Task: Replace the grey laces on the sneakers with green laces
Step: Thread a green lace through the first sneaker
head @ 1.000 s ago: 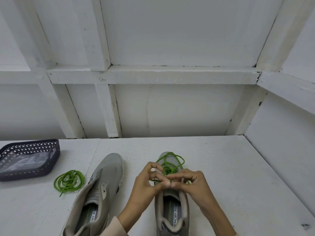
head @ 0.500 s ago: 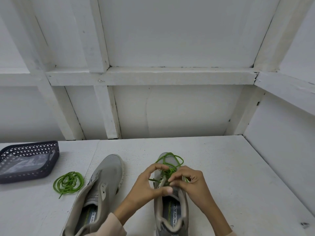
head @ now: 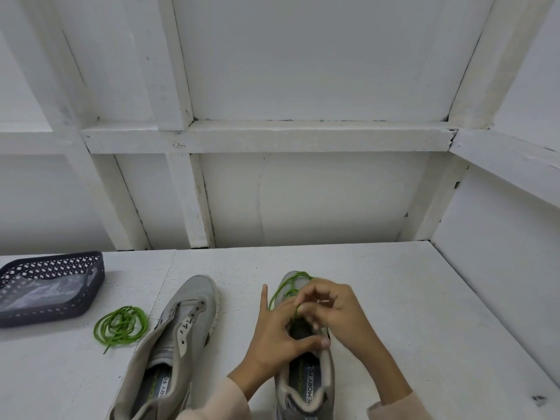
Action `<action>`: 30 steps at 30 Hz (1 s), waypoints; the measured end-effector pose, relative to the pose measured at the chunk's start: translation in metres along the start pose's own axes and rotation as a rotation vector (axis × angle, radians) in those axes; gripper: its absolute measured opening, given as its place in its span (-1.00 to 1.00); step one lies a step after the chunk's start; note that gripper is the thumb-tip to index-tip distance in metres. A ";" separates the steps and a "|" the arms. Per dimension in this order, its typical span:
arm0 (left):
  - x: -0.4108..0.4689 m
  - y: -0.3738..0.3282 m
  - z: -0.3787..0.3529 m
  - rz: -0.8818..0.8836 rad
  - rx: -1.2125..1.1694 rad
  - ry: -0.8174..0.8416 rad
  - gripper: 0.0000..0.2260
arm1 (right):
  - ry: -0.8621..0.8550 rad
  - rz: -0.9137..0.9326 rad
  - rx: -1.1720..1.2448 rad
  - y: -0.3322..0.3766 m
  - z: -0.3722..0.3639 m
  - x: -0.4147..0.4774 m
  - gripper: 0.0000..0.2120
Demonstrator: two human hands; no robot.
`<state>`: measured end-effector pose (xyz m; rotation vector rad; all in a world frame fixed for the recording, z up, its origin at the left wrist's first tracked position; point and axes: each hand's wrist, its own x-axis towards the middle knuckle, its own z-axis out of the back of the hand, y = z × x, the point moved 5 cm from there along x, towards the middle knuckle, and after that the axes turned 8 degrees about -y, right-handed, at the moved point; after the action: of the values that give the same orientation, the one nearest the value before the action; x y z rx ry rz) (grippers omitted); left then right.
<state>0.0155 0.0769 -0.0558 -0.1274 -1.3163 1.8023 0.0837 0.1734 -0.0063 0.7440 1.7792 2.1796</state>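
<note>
Sneakers (head: 188, 313) rest on white table (head: 409, 298) against white panelled wall (head: 303, 71).

Left sneaker (head: 188, 313) and right sneaker (head: 306, 386) sit side by side on the table (head: 409, 298), toes at 12 o'clock. A coiled lace (head: 121, 325) lies at 9 o'clock from them, a basket (head: 45, 315) at 10 o'clock; a second lace (head: 289, 283) tops the right sneaker.

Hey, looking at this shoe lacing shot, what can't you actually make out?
All in the head view.
- Eyelets of the sneaker being laced: covered by the left hand and right hand, so how far the green lace is threaded is hidden.
- Right hand's pinch: motion-blurred.
- Heels of that and the other sneaker: cut off by the bottom edge.
- Basket contents: blurry, and the left edge cuts the basket.
</note>
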 end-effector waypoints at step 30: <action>-0.004 0.011 -0.004 0.124 -0.234 -0.075 -0.74 | -0.030 -0.116 -0.196 0.055 0.009 0.109 -0.28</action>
<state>0.0137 0.0763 -0.0677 -0.2765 -1.6009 1.7638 0.0042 0.2200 0.0738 0.6095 1.5266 2.2120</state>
